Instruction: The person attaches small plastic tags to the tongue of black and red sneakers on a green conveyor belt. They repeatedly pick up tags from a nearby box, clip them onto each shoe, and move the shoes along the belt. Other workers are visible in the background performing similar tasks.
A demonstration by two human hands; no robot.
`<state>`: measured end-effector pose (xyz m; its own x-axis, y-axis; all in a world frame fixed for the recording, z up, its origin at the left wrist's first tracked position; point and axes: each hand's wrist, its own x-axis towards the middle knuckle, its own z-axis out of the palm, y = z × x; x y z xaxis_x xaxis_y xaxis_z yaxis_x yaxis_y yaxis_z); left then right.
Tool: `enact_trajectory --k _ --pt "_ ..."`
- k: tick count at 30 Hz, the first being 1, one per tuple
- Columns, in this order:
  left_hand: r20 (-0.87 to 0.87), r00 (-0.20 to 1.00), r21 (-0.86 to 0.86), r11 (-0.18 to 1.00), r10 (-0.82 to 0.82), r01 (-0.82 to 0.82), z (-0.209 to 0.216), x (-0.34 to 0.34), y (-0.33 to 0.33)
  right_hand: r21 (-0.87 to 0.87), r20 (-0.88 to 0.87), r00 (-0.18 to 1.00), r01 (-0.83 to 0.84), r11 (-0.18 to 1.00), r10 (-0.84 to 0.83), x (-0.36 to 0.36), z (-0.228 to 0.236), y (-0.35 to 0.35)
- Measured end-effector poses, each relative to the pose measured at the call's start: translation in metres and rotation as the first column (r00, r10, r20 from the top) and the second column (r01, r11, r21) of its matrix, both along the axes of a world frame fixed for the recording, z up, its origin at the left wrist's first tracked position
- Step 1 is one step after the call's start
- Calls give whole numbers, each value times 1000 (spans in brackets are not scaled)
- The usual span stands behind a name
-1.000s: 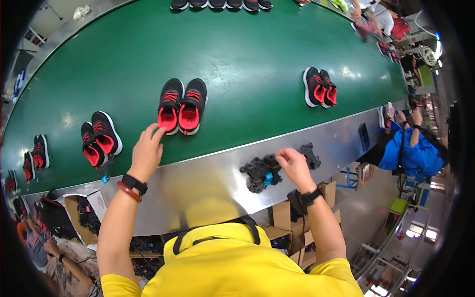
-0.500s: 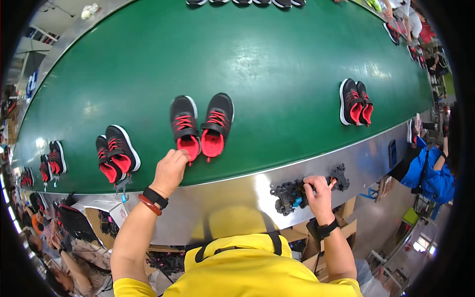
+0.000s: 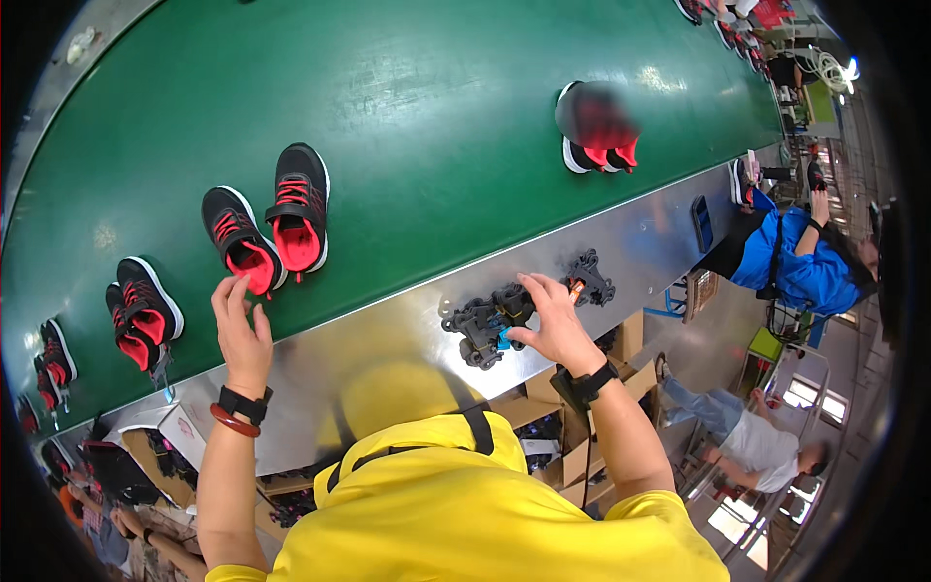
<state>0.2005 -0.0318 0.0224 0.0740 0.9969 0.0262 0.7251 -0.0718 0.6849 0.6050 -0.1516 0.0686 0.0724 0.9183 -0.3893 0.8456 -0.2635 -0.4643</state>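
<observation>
Below a pair of black sneakers with red laces and red lining, my left hand [image 3: 242, 325] is open, its fingertips close to the heel of the left sneaker [image 3: 239, 233]. The right sneaker [image 3: 299, 209] stands beside it on the green belt, toes pointing away. My right hand [image 3: 558, 325] is open over a pile of black plastic pieces that look like shoe hangers [image 3: 477, 330], thumb and fingers spread around part of it. A blue bit [image 3: 504, 339] shows near the thumb. More black pieces [image 3: 590, 276] lie past the fingers, by an orange-and-white bit [image 3: 576, 291].
Another sneaker pair [image 3: 145, 310], with a hanger and blue tag, stands left; more [image 3: 56, 359] follow. A partly blurred pair [image 3: 587, 136] stands right. A phone [image 3: 702, 223] lies on the metal ledge [image 3: 640, 233]. Open boxes [image 3: 160, 451] sit below. A blue-clad person [image 3: 805, 257] works at right.
My left hand has let go of the left sneaker's heel and drawn back slightly. My right hand's fingers have spread over the black pieces. The whole view has shifted, with things now further left.
</observation>
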Motion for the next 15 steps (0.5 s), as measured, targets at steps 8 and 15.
enact_trajectory --k 8,15 --pt "62 948 -54 947 -313 316 34 44 -57 92 53 980 186 978 -192 7 -46 -9" --pt "391 865 -423 773 -315 472 51 107 -83 -273 -541 618 513 814 -570 76 -49 -30"
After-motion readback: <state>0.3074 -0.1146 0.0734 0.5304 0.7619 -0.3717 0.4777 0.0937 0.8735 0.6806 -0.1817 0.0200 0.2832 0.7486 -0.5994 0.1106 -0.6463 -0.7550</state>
